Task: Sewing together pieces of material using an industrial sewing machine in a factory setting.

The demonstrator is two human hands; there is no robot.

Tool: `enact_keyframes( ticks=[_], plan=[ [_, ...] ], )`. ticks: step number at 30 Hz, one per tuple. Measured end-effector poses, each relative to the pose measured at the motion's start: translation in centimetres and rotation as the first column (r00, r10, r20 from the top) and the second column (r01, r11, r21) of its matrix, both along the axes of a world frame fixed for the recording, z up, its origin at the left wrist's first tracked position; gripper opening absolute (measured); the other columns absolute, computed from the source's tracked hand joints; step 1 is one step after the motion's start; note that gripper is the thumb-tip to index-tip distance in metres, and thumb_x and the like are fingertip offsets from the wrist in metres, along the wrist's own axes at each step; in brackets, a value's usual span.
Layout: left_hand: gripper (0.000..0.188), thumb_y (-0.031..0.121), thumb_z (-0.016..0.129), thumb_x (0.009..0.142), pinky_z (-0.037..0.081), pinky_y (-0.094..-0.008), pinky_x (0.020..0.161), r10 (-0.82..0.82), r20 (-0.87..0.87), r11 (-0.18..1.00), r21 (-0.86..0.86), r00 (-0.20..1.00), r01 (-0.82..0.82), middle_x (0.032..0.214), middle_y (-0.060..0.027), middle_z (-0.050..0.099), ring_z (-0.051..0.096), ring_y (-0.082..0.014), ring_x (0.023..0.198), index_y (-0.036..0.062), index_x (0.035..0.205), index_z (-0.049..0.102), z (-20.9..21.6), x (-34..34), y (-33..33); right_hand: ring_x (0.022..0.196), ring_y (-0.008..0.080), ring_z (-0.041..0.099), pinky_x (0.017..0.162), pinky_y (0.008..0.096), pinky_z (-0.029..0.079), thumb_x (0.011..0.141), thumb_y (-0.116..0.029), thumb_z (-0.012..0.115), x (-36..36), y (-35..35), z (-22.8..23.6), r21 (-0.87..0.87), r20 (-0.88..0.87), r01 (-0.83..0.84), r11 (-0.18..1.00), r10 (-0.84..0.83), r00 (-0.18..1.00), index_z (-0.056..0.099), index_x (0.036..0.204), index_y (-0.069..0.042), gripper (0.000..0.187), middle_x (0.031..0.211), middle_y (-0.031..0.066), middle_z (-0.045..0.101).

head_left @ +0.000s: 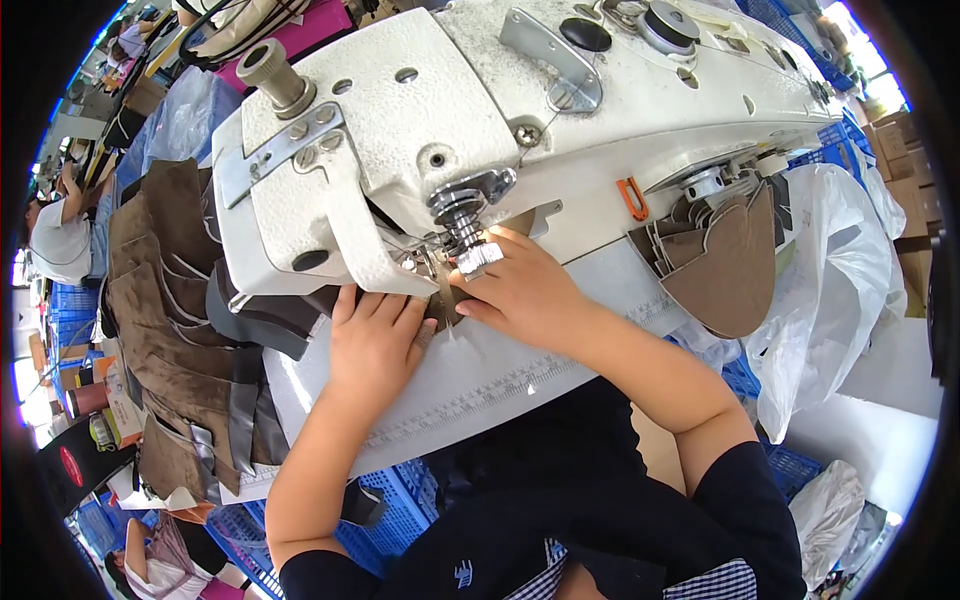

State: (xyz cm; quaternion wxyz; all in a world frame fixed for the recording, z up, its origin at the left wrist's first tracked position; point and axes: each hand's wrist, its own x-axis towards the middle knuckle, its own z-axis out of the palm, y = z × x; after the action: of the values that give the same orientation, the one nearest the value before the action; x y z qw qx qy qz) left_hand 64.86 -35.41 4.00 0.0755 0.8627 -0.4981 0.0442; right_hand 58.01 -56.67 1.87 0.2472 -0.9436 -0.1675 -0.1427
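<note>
At the white sewing machine (370,130), both my hands are at a brown piece of material (447,312) beneath the needle and presser foot (432,262). My left hand (375,345) lies on it with its fingers stretched out, their tips at the machine's curved white guard (370,240). From the right, my right hand (530,295) reaches in beside the knurled metal screw (480,262). Its thumb and forefinger are apart near the presser foot, while its other fingertips are partly hidden behind the screw. Much of the brown piece is covered by my hands and the machine.
Brown suede-like pieces (175,340) are heaped left of the machine. A stack of rounded brown pieces (725,265) stands under the machine arm, near a clear plastic bag (825,270). A ruler scale (500,390) runs along the table's near edge. Blue crates (400,505) sit below.
</note>
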Motion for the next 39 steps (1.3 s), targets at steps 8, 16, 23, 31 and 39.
enact_keyframes(
  ticks=[8,16,23,31,39],
  plan=[
    [0.038,0.028,0.067,0.081,0.035,-0.0434,0.099,-0.005,-0.011,1.0,-0.015,1.0,0.004,0.125,-0.0095,0.06,0.053,-0.0263,0.121,0.0075,0.113,0.065,-0.1,0.1,0.0,0.122,0.0233,0.047,0.107,0.0452,0.034,0.078,-0.025,0.069,0.0,0.2,-0.4,-0.012,0.023,-0.002,1.0,0.003,1.0,0.057,0.099,-0.01,0.028,0.123,0.0059,0.055],
    [0.038,0.028,0.068,0.08,0.036,-0.0435,0.099,0.035,-0.027,0.997,-0.065,0.999,-0.037,0.127,-0.0117,0.059,0.052,-0.0292,0.12,0.0071,0.111,0.065,-0.3,-0.2,0.0,0.12,0.0247,0.047,0.107,0.0455,0.034,0.079,-0.027,0.068,0.0,0.2,-0.8,-0.006,0.014,-0.008,1.0,0.008,1.0,0.057,0.098,-0.01,0.028,0.121,0.0068,0.055],
    [0.036,0.026,0.067,0.081,0.036,-0.0445,0.098,0.043,-0.023,0.995,-0.084,0.999,-0.045,0.123,-0.0127,0.061,0.052,-0.0307,0.119,0.0057,0.11,0.064,-0.5,-0.1,-0.4,0.118,0.0262,0.048,0.106,0.0442,0.034,0.078,-0.025,0.068,0.6,-0.1,0.1,0.039,0.064,-0.012,0.999,0.009,0.998,0.058,0.098,-0.008,0.028,0.118,0.0079,0.056],
    [0.03,0.025,0.062,0.086,0.041,-0.0471,0.088,0.1,-0.06,0.993,-0.051,0.993,-0.103,0.11,-0.0143,0.066,0.058,-0.0345,0.108,0.0046,0.108,0.061,-0.4,0.8,-1.0,0.099,0.0256,0.053,0.09,0.0389,0.04,0.077,-0.021,0.066,2.3,-0.4,0.2,0.076,0.084,-0.065,0.995,0.059,0.995,0.056,0.09,-0.007,0.022,0.096,0.0068,0.056],
    [0.031,0.026,0.065,0.084,0.044,-0.0429,0.08,0.113,-0.067,0.993,-0.035,0.991,-0.115,0.106,-0.015,0.066,0.06,-0.031,0.101,0.0045,0.106,0.061,-0.2,1.0,-1.3,0.093,0.0227,0.054,0.085,0.0362,0.04,0.077,-0.022,0.067,2.5,-0.3,-0.1,0.024,0.038,-0.024,0.999,0.023,0.999,0.056,0.085,-0.01,0.019,0.091,0.0032,0.057]
  ],
)
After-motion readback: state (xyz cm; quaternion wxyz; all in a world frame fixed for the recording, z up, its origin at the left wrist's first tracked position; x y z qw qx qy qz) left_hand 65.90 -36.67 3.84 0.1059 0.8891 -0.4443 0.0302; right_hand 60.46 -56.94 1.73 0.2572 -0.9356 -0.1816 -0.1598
